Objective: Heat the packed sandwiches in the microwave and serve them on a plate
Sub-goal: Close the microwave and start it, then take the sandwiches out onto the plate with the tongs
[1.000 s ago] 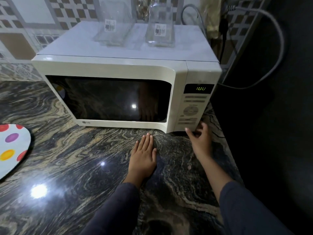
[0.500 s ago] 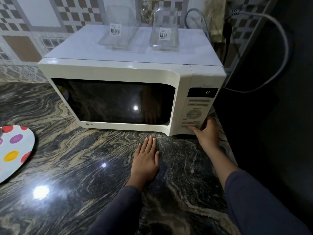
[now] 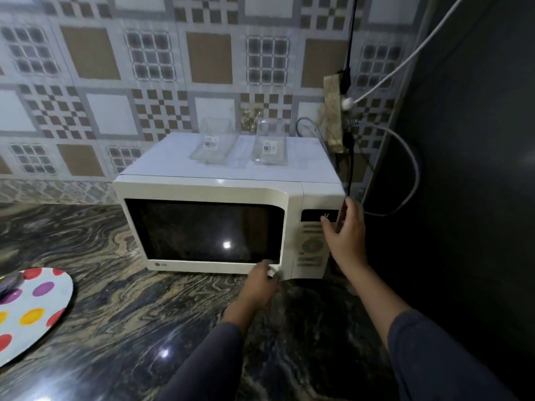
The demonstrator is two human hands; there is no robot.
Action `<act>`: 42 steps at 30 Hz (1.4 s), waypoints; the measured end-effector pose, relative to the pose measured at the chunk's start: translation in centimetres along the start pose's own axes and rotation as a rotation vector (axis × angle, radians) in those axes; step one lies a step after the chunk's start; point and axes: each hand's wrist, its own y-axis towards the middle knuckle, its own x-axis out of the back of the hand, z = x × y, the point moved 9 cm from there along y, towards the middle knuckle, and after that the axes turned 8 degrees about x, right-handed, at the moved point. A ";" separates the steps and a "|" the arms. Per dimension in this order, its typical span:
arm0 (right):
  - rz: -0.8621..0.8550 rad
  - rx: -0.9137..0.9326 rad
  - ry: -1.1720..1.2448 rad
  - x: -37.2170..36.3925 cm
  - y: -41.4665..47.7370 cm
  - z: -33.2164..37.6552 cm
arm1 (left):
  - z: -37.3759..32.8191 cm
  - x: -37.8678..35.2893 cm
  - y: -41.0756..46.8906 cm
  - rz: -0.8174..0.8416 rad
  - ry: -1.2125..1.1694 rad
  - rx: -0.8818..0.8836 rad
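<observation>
Microwave (image 3: pixel 202 230) door corner now met by left hand (image 3: pixel 259 285).

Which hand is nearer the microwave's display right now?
Right. The right hand is beside the display, thumb just under it; the left hand is lower, at the bottom right corner of the door.

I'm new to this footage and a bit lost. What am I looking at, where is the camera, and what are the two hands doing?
There is no machine: a person wears a wide-angle camera on the head, looking down at their own hands. A white microwave stands shut on a marbled counter, with two clear containers on top and a spotted plate at the left. The left hand is at the door's lower right corner; blur hides whether it has a grip there. The right hand is open in front of the control panel, holding nothing.
</observation>
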 end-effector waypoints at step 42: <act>0.488 0.056 0.561 -0.9 -6.4 15.1 | 5.0 3.4 -18.2 -0.436 -0.424 -0.057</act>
